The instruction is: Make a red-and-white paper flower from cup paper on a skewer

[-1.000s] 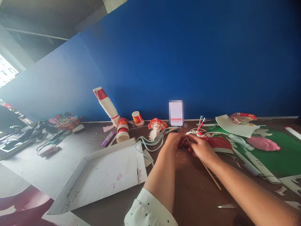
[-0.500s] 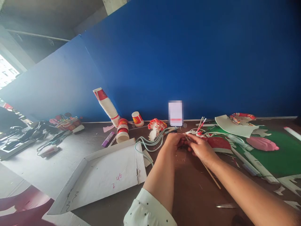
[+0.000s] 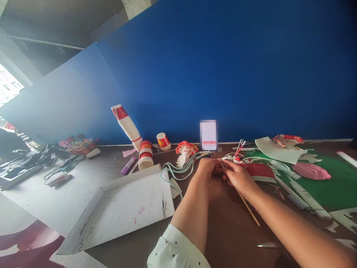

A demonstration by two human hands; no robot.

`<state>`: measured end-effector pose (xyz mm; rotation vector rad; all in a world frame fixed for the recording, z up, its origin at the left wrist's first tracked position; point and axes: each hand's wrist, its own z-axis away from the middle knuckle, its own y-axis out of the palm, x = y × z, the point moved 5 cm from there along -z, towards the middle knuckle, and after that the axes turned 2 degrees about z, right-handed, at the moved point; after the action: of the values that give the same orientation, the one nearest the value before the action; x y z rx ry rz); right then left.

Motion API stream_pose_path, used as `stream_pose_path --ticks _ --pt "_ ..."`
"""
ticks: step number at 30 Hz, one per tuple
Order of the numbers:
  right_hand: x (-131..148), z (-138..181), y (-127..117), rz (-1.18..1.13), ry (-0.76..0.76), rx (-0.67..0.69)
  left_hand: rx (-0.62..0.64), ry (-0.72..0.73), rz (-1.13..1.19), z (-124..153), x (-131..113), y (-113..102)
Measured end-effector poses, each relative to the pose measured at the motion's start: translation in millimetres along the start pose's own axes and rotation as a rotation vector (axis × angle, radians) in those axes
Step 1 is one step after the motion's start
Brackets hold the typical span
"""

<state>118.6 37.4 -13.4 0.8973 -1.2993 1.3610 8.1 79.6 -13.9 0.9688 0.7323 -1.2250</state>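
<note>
My left hand and my right hand meet over the dark table, fingertips close together. A thin wooden stick runs through the right hand's closed fingers, and its free end slants down toward me under the right wrist. The left fingers are curled at the stick's far end; what they pinch there is largely hidden. Just beyond the hands lie red and white thin sticks. Beside the right hand is a red curved piece with a white edge.
A white cardboard tray lies left, with pale blue cable loops at its corner. Stacked paper cups lean near the blue partition. A green sheet with a pink piece is right; a blade-like piece lies in front.
The stick's near end has shifted slightly left and down, with both hands staying nearly in place. Pale specks now show on the table beneath the hands.
</note>
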Motion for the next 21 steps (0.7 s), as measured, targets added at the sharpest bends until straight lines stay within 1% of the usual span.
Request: stream_pose_path --ticks 3,7,11,15,18,21 --pt "-1.7 -0.3 0.3 0.009 -0.007 -0.009 -0.013 -0.003 -0.043 -0.7 0.6 -0.2" --pt "-6.9 -3.0 0.6 -0.019 -0.013 -0.003 0.026 -0.035 -0.075 -4.9 3.1 -2.1" --pt "-12.0 -5.8 0.5 -0.062 0.03 0.005 0.031 -0.082 -0.039 -7.2 4.9 -4.8" --pt "-11.3 -5.9 0.8 -0.078 0.029 0.015 0.071 -0.081 0.01 -6.6 5.0 -2.3" --pt "-8.5 -3.9 0.0 -0.054 0.005 0.01 0.11 -0.056 0.033 -5.8 4.6 0.5" --pt "-5.0 -1.8 -1.2 0.023 -0.029 -0.006 0.104 -0.051 0.051 -5.3 4.7 0.8"
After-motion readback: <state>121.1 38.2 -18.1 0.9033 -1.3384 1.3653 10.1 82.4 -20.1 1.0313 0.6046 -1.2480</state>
